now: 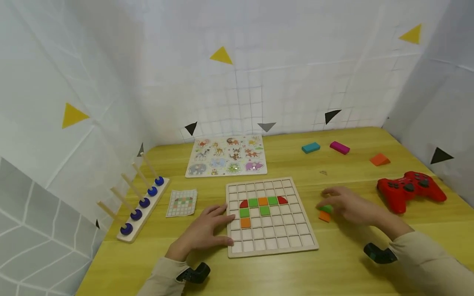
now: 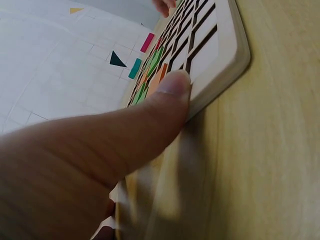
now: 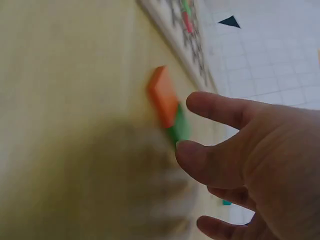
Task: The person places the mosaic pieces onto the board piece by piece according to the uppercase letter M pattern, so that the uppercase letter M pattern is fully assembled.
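Note:
A wooden grid board [image 1: 272, 242] lies at the table's middle, with red, green and orange tiles [image 1: 263, 202] set in its upper rows. My left hand [image 1: 207, 230] rests flat on the board's left edge, and its thumb [image 2: 150, 120] presses the board's rim [image 2: 235, 55]. To the right of the board my right hand [image 1: 346, 204] hovers with spread fingers [image 3: 220, 107] over a loose green tile [image 1: 326, 209] and an orange tile [image 1: 324, 216]. In the right wrist view the orange tile [image 3: 162, 95] and the green tile [image 3: 179, 127] lie on the table just beyond the fingertips, blurred.
A pattern card [image 1: 182, 202] and a peg rack with blue rings [image 1: 142, 203] lie left of the board. An animal puzzle [image 1: 226, 156] sits behind it. A red game controller [image 1: 410, 188], and teal [image 1: 310, 147], magenta [image 1: 339, 147] and orange blocks [image 1: 379, 159] lie at the right.

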The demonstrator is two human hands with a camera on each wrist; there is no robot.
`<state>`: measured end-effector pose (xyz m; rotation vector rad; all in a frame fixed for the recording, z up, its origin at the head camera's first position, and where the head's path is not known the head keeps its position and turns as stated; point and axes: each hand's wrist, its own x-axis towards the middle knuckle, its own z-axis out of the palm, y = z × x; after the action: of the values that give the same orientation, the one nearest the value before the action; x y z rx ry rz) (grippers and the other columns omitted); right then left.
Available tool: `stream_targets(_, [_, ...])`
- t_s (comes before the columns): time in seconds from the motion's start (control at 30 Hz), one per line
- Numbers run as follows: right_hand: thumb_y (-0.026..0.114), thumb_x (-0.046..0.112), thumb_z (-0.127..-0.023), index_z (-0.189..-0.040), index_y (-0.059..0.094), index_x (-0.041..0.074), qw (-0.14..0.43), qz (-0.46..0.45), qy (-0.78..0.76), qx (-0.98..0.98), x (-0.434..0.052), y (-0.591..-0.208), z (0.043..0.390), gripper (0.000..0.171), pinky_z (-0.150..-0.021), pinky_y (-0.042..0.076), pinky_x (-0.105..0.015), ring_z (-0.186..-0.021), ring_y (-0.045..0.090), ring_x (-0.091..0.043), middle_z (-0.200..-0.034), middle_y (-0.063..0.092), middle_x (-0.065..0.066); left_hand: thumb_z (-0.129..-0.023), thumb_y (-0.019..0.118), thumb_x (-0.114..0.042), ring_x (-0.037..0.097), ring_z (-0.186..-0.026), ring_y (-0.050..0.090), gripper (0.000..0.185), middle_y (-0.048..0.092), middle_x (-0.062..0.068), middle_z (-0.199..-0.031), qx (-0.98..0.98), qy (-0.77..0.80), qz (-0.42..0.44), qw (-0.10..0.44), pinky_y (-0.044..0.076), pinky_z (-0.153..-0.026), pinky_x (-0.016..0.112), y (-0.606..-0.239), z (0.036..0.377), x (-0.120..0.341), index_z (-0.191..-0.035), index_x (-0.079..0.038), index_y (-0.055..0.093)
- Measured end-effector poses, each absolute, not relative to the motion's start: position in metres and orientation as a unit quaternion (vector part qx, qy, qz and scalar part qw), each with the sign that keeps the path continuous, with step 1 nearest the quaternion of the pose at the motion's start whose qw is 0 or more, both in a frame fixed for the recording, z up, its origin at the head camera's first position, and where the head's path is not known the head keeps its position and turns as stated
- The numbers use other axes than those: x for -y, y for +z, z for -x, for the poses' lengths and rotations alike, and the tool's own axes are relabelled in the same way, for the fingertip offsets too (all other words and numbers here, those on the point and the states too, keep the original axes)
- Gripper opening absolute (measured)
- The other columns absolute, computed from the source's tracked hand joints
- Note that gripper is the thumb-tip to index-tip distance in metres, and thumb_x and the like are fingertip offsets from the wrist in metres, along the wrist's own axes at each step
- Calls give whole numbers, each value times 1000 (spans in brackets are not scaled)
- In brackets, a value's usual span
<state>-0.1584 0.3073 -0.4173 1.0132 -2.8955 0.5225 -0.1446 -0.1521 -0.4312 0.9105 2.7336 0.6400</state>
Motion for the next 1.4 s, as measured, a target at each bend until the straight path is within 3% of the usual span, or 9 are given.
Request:
stream_targets(0.33, [80, 2, -75, -105, 75, 15, 51, -305, 173, 935, -318, -429, 153, 32, -88, 49, -62, -109, 57, -44, -122, 62, -24, -84, 71, -55, 37, -146, 31, 68, 35, 12, -160, -920, 216, -313, 93, 37, -111, 58, -435, 142, 149, -141, -22, 56])
stream_targets(0.47, [82, 11, -77, -100, 75, 14, 46, -284, 176, 941, -321, -431, 151, 25, -89, 49, -61, -109, 57, -43, -120, 63, -22, -83, 72, -55, 37, -147, 30, 68, 34, 10, -160, -920, 218, -309, 101, 36, -112, 58, -435, 141, 149, -142, -23, 56])
stream_targets(0.6, [80, 18, -81, -105, 73, 11, 42, -262, 188, 946, -318, -429, 151, 25, -93, 47, -62, -113, 57, -43, -124, 62, -21, -83, 72, -55, 38, -147, 29, 69, 33, 10, -161, -920, 222, -305, 107, 35, -112, 59, -436, 140, 149, -142, -23, 56])
stream_targets(0.77, [79, 23, -83, -107, 74, 10, 64, -262, 194, 943, -298, -421, 154, 28, -94, 48, -59, -114, 59, -38, -123, 65, -16, -83, 72, -55, 38, -147, 30, 69, 33, 11, -161, -921, 218, -307, 104, 36, -112, 59, -436, 140, 149, -142, -23, 55])
stream_targets(1.13, [83, 32, -78, -85, 71, 20, 93, -292, 200, 930, -244, -419, 173, 18, -94, 51, -52, -110, 62, -31, -115, 68, -9, -84, 71, -54, 39, -146, 31, 69, 33, 12, -160, -923, 211, -306, 98, 36, -111, 59, -431, 142, 151, -142, -22, 55])
stream_targets(1.4, [80, 34, -81, -90, 77, 18, 66, -297, 189, 933, -220, -421, 174, 18, -96, 51, -52, -114, 60, -32, -119, 67, -9, -84, 72, -53, 39, -146, 32, 68, 34, 12, -160, -923, 212, -309, 94, 37, -110, 59, -429, 143, 150, -141, -21, 56])
